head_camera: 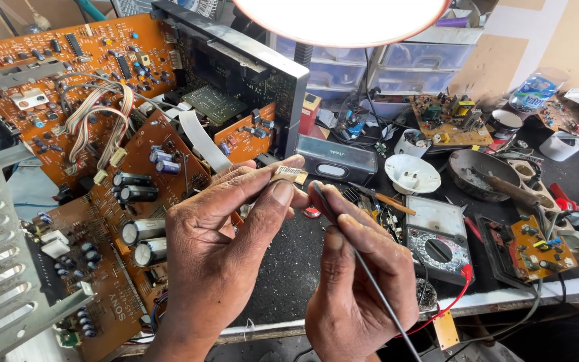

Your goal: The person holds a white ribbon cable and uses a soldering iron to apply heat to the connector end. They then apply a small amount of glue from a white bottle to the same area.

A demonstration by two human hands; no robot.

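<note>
Left hand pinched a small tan component between thumb and forefinger, above the bench edge. Right hand gripped a thin black probe — tip just beside the part. Steady contact on one terminal seemed best — multimeter lay near.

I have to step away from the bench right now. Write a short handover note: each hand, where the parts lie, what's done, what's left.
Left hand: pinches a small tan component between thumb and fingertips.
Right hand: holds a thin black probe, tip close to the component; contact unclear.
Analog multimeter lies right of the hands on the black bench; orange circuit boards lie opened at left.
Done: component lifted clear of the bench. Left: no reading visible yet.
</note>
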